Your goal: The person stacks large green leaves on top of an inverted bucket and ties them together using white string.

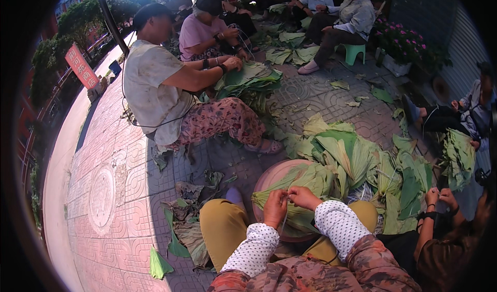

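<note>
My left hand (275, 207) and my right hand (304, 198) nearly meet in front of me, over a bundle of large green leaves (312, 179). Their fingertips pinch a thin pale strip (284, 218), part of which hangs below my left hand. The bundle's narrow, gathered end points left beside my left hand, and its broad part spreads to the upper right. Beneath it is a round pinkish basin (268, 175), between my knees. More folded leaves (345, 148) lie piled just beyond the basin. White strips (361, 194) lie at the pile's near side.
A person in a pale shirt (151, 86) sits at the upper left, hands on a leaf stack (252, 78). Another person's hands (438, 199) work close on my right. Dried leaves (190, 226) lie by my left knee. More people sit farther back, near a green stool (353, 51).
</note>
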`<state>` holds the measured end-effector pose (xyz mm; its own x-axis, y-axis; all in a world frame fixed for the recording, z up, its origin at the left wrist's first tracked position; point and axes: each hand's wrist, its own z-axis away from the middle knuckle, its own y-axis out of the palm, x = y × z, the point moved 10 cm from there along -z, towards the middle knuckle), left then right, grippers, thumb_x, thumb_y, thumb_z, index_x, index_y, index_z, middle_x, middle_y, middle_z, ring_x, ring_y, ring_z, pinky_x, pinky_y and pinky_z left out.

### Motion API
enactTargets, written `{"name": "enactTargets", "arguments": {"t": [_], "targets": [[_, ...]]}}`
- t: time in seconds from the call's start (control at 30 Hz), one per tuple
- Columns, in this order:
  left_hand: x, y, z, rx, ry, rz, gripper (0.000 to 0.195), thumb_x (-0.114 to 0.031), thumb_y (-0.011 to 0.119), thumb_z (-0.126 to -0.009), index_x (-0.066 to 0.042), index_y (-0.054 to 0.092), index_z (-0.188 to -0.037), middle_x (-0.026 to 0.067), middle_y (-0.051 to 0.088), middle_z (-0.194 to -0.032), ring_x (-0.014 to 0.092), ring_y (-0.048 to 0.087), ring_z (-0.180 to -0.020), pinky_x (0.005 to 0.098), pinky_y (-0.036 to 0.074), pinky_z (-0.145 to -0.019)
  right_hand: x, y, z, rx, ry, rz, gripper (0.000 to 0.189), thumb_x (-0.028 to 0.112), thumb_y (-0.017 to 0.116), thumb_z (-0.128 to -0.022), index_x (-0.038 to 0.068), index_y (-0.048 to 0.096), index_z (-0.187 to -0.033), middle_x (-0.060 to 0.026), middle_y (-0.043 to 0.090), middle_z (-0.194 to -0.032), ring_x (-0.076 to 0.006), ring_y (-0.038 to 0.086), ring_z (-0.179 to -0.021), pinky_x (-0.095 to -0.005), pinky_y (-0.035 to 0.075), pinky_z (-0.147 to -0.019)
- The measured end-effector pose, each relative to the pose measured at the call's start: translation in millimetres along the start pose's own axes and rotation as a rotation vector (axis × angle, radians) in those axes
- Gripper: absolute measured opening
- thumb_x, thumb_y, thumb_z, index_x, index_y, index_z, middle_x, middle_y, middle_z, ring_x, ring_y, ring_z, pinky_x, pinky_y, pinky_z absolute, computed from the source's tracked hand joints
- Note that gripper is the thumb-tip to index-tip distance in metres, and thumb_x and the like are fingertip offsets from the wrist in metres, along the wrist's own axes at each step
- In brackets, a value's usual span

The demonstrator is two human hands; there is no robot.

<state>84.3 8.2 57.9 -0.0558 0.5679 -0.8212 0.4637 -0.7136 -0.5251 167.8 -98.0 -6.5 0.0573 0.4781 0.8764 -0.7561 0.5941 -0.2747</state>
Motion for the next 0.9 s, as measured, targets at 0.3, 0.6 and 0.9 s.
{"name": "enactTargets", "arguments": {"t": [0.3, 0.6, 0.9], "targets": [[1.1, 1.6, 0.2, -0.032, 0.018, 0.035, 0.011, -0.010, 0.067, -0.090, -0.012, 0.062, -0.101, 0.0109, 0.063, -0.098, 0.035, 0.064, -0.091, 0.0422, 0.052, -0.074, 15.3, -1.4, -6.7, -0.035, -0.282, -0.001, 0.018, 0.005, 0.064, -0.090, 0.004, 0.068, -0.107, -0.0117, 0.070, -0.098, -0.0215, 0.067, -0.095, -0.0333, 0.052, -0.087], [-1.5, 3.2, 2.0, -0.004, 0.059, 0.022, 0.012, -0.009, 0.066, -0.090, -0.012, 0.061, -0.102, 0.0114, 0.063, -0.099, 0.036, 0.064, -0.092, 0.0428, 0.052, -0.075, 33.3, -2.3, 5.2, -0.094, -0.306, 0.445, 0.018, 0.009, 0.063, -0.089, 0.004, 0.066, -0.106, -0.0191, 0.067, -0.108, -0.0341, 0.066, -0.098, -0.0396, 0.052, -0.087], [1.7, 4.9, 0.7, 0.000, 0.007, 0.032, 0.013, -0.009, 0.065, -0.091, -0.012, 0.061, -0.103, 0.0120, 0.063, -0.099, 0.036, 0.063, -0.093, 0.0438, 0.051, -0.076, 25.9, -6.5, -5.7, -0.078, -0.304, 0.175, 0.016, 0.007, 0.063, -0.091, 0.003, 0.066, -0.105, -0.0164, 0.067, -0.106, -0.0290, 0.067, -0.096, -0.0379, 0.053, -0.083]]}}
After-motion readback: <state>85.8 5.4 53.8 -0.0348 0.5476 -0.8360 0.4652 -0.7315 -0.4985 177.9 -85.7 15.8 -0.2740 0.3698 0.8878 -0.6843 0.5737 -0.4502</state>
